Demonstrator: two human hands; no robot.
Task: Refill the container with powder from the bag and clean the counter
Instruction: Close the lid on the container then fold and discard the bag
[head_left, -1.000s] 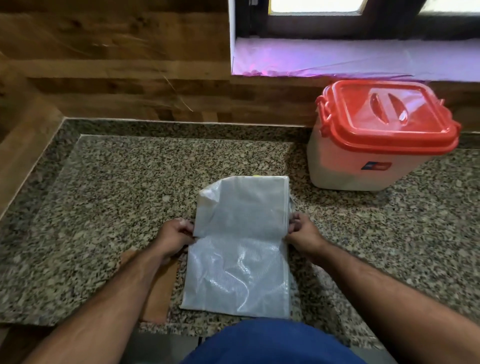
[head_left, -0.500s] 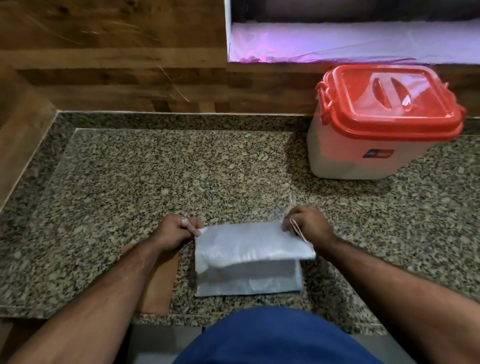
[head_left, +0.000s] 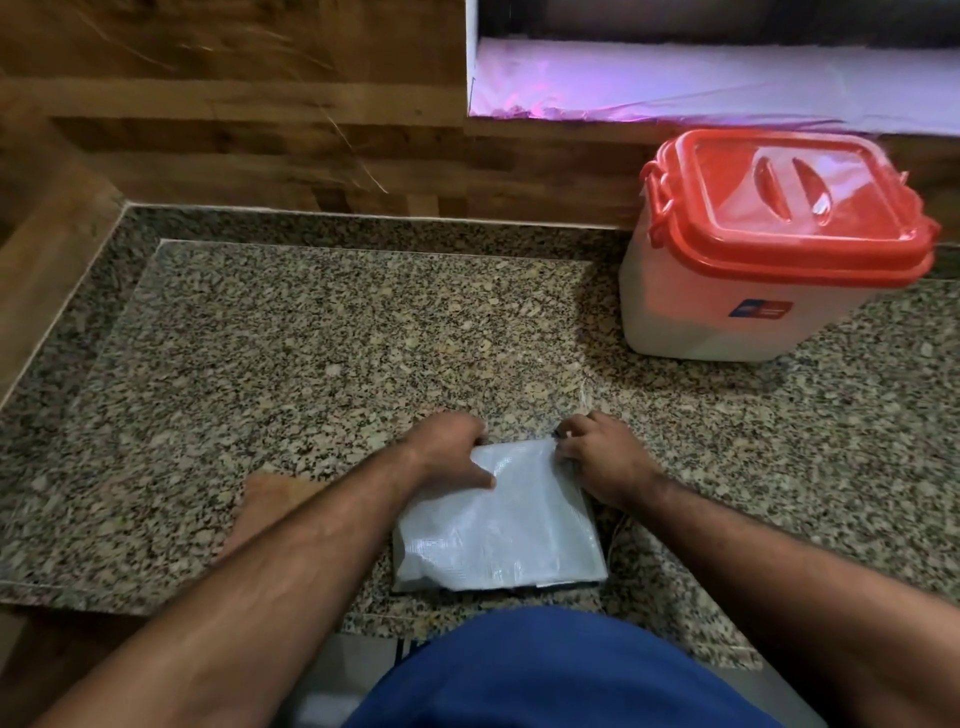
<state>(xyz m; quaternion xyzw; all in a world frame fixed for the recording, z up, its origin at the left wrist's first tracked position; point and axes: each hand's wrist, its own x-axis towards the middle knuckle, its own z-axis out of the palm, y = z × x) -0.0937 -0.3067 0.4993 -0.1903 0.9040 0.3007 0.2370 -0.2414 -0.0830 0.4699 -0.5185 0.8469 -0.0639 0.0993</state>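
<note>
While the white woven bag (head_left: 498, 525) lies flat and folded at the lower centre of the frame, it is pressed against the granite counter (head_left: 311, 353) by both hands. The left hand (head_left: 452, 449) is spread over its upper left corner, thumb laid flat on the fabric; the right hand (head_left: 605, 462) is curled over its upper right edge, fingers bent, though a true pinch cannot be confirmed. The container (head_left: 769, 260) stands at the upper right with its red lid (head_left: 789, 202) seated. Refilling is judged finished. No loose powder is discernible; wiping may remain.
</note>
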